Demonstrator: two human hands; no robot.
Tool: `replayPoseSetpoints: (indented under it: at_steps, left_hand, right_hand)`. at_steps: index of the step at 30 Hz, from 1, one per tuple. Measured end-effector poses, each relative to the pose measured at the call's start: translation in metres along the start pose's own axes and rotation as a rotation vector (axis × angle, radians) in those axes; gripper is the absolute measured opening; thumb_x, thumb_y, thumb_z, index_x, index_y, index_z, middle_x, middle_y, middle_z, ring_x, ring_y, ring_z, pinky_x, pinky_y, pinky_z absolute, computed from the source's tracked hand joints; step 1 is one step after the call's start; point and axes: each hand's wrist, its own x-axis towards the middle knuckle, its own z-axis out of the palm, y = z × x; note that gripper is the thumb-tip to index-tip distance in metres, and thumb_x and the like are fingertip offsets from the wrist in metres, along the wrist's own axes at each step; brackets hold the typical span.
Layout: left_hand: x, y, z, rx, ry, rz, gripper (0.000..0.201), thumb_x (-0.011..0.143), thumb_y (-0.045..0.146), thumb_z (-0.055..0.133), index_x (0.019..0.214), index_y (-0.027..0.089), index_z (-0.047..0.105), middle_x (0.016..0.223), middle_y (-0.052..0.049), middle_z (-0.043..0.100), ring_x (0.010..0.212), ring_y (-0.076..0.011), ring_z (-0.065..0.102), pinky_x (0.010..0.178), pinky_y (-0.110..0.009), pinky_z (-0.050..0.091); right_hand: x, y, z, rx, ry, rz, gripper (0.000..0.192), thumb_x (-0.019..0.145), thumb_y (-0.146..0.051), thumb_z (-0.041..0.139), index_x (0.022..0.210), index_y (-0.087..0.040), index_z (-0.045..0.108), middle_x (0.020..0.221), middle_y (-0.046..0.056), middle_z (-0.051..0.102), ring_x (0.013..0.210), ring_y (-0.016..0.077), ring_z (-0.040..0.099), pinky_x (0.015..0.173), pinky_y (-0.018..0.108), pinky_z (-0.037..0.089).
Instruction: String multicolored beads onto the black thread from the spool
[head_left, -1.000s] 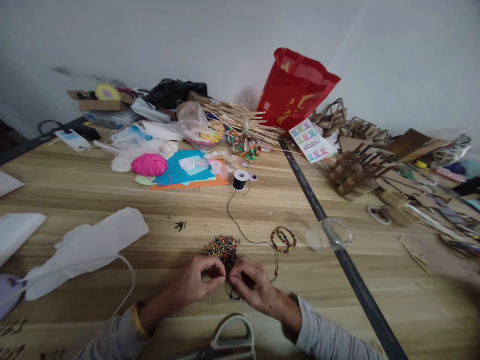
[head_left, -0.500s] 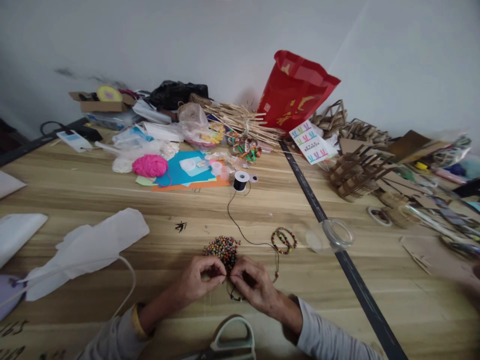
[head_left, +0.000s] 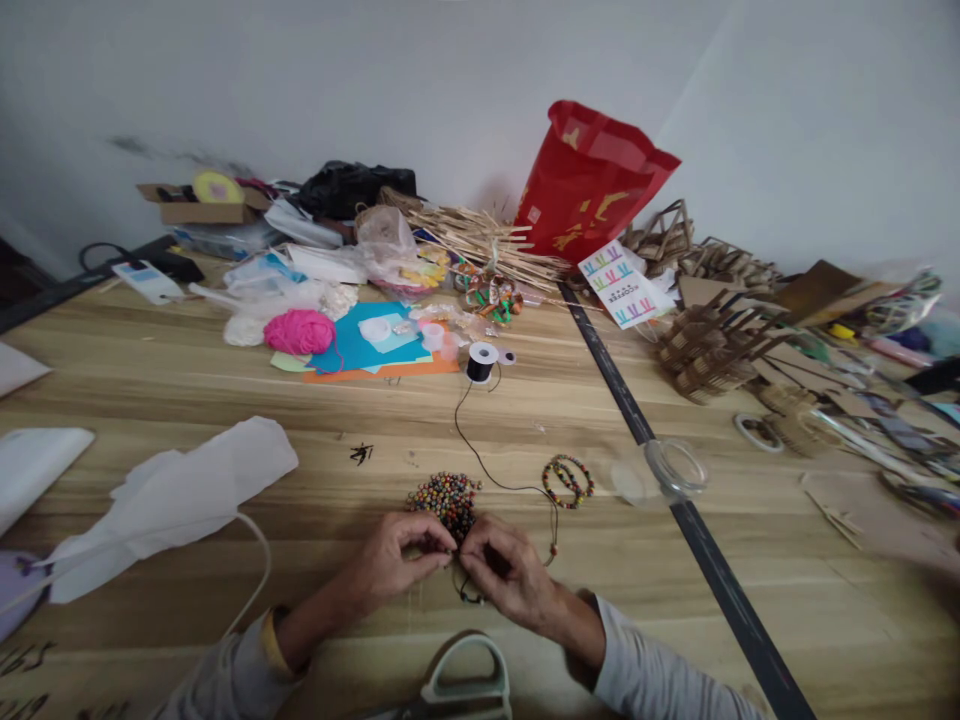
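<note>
Wooden table [head_left: 675,620], white wall [head_left: 375,80]

hands [head_left: 457,565] pinching cord [head_left: 487,470] — beads [head_left: 444,494] beside

Left hand [head_left: 396,560]: my fingers curled, tips pinched together — knuckles up.
Right hand [head_left: 501,567]: curled likewise, fingertips meeting the left's.
Forearms: angled inward — sleeves grey.

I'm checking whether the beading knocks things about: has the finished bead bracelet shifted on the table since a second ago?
No. The bead bracelet lies in the same spot, between the bead pile and the clear lid.
</note>
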Motion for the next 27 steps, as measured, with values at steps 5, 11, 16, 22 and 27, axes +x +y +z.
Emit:
replayPoseSetpoints:
  at_steps: [5, 11, 16, 22, 27]
  left_hand:
    - [0.0004, -0.0005, -0.0003, 0.019, -0.003, 0.031, 0.014, 0.070, 0.019, 0.061, 0.075, 0.011, 0.071, 0.072, -0.007, 0.069, 0.066, -0.0151, 0.061, 0.062, -0.022, 0.048]
    - [0.0008, -0.0005, -0.0006, 0.016, 0.010, 0.031, 0.014, 0.070, 0.020, 0.062, 0.076, 0.011, 0.071, 0.074, -0.008, 0.071, 0.067, -0.0160, 0.063, 0.063, -0.023, 0.049]
    - [0.0002, -0.0006, -0.0009, 0.015, 0.014, 0.032, 0.013, 0.071, 0.020, 0.062, 0.076, 0.011, 0.071, 0.075, -0.009, 0.072, 0.068, -0.0162, 0.064, 0.064, -0.023, 0.049]
    - [-0.0001, -0.0015, -0.0008, 0.016, 0.013, 0.030, 0.014, 0.070, 0.019, 0.062, 0.076, 0.011, 0.071, 0.073, -0.009, 0.071, 0.067, -0.0163, 0.064, 0.063, -0.023, 0.049]
    - [0.0004, -0.0003, -0.0009, 0.017, 0.010, 0.020, 0.013, 0.069, 0.018, 0.062, 0.075, 0.011, 0.071, 0.073, -0.008, 0.072, 0.066, -0.0154, 0.063, 0.063, -0.022, 0.049]
  right_hand:
    - [-0.0006, 0.0008, 0.0002, -0.013, -0.009, 0.009, 0.015, 0.088, -0.021, 0.050, 0.075, -0.016, 0.055, 0.066, 0.002, 0.052, 0.061, 0.0114, 0.047, 0.055, 0.021, 0.036]
    - [0.0003, 0.0005, 0.0002, 0.007, -0.006, 0.010, 0.016, 0.089, -0.022, 0.049, 0.075, -0.016, 0.055, 0.066, 0.003, 0.053, 0.062, 0.0123, 0.048, 0.056, 0.022, 0.037]
    - [-0.0007, 0.0008, -0.0001, 0.001, -0.009, 0.013, 0.015, 0.088, -0.021, 0.049, 0.075, -0.016, 0.055, 0.066, 0.002, 0.053, 0.062, 0.0121, 0.048, 0.056, 0.022, 0.037]
    - [0.0007, -0.0011, -0.0004, -0.013, -0.006, 0.009, 0.018, 0.089, -0.024, 0.048, 0.075, -0.016, 0.055, 0.065, 0.002, 0.053, 0.061, 0.0118, 0.047, 0.055, 0.022, 0.036]
    - [0.0014, -0.0017, -0.0007, -0.017, -0.008, 0.009, 0.018, 0.089, -0.024, 0.048, 0.075, -0.016, 0.055, 0.066, 0.002, 0.053, 0.061, 0.0117, 0.047, 0.055, 0.022, 0.037]
